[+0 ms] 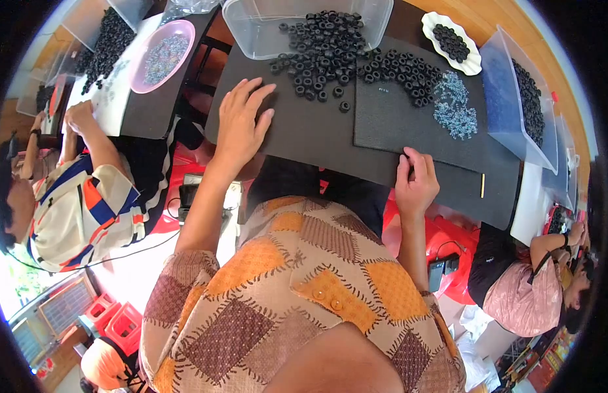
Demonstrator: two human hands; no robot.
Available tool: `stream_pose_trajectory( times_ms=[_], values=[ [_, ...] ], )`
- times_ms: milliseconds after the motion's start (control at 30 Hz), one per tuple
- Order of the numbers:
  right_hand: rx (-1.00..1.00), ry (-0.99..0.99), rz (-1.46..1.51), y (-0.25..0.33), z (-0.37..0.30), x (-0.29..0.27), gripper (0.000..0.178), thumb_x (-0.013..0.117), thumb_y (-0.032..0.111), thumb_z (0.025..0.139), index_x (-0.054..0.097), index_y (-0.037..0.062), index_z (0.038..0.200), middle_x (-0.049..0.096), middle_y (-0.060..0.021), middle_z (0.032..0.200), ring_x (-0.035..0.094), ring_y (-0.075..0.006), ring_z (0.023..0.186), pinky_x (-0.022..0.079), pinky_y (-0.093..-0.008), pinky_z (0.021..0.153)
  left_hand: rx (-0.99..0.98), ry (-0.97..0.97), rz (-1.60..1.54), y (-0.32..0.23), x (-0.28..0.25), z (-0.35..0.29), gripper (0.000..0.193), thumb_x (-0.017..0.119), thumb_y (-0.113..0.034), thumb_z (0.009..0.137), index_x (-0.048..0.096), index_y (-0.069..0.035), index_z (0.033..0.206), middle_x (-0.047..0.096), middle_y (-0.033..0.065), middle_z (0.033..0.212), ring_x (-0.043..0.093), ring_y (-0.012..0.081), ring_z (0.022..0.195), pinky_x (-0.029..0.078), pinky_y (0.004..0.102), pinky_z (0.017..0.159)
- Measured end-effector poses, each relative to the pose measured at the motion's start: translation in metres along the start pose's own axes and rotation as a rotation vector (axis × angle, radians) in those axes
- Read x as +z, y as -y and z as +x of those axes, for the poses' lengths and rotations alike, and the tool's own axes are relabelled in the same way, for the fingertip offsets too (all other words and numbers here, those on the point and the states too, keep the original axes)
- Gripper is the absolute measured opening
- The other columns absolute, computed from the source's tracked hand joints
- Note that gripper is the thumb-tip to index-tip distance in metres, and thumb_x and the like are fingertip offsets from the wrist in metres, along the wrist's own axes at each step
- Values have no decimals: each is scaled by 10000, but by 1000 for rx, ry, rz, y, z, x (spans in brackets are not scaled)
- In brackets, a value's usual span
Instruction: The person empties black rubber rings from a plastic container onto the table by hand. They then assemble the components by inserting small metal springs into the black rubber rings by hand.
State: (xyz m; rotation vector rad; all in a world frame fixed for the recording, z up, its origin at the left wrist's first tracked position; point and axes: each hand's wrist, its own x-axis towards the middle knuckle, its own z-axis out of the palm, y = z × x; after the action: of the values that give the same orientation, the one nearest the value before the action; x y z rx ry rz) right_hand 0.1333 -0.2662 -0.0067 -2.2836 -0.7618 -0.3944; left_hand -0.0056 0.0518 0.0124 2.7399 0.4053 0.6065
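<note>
My left hand [244, 121] lies on the dark table with its fingers spread and nothing in them. My right hand [417, 183] is at the table's front edge by the black foam mat [396, 131], its fingers curled and thumb near the forefinger; what they hold, if anything, is hidden. Many black ring-shaped parts [327, 59] are heaped beyond my hands, some spilling onto the mat [409, 75]. Small clear bluish pieces [456, 111] form a pile at the mat's right, and a short row of tiny pieces [383, 90] lies near its far left.
A clear plastic bin [251, 39] stands at the far edge. A white scalloped dish [473, 62] holds black parts, and a clear bin [497, 98] of them is at right. A thin yellow stick [483, 185] lies near the mat's corner. Co-workers sit left [88, 203] and right [527, 295].
</note>
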Motion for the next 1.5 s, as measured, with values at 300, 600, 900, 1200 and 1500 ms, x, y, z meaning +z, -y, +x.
stream_pose_trajectory(
  times_ms=[300,600,900,1200,1500],
  values=[
    [9,-36,-35,0,-2,2,131,681,79,872,689,101,1000,653,-81,873,651,-265,685,514,-352,586,226,-162,-226,-14,18,92,398,629,-195,951,566,-107,1334,518,152,1395,475,353,1317,389,413,1094],
    [11,-33,-39,3,0,1,139,684,60,865,691,98,998,644,-80,847,626,-255,632,496,-341,556,300,-217,79,-13,92,164,496,571,-437,972,514,-196,1402,468,136,1455,396,349,1380,349,501,1097],
    [2,-34,-39,6,2,1,148,686,45,864,693,91,1004,629,-84,820,600,-236,586,481,-339,533,350,-142,-42,-23,91,150,408,606,-375,952,593,-182,1311,520,95,1366,445,307,1312,362,484,1069],
    [13,-22,-45,6,3,0,148,686,28,855,689,82,993,626,-87,816,603,-239,609,484,-342,542,412,-137,-98,-26,73,134,366,615,-324,945,626,-145,1264,547,117,1353,472,329,1294,378,484,1057],
    [20,-11,-55,8,3,-1,153,689,34,855,690,86,999,628,-91,821,614,-249,625,489,-339,549,231,-300,-79,29,83,168,319,587,-341,962,667,-137,1194,613,125,1215,574,350,1121,481,476,927]
  ],
)
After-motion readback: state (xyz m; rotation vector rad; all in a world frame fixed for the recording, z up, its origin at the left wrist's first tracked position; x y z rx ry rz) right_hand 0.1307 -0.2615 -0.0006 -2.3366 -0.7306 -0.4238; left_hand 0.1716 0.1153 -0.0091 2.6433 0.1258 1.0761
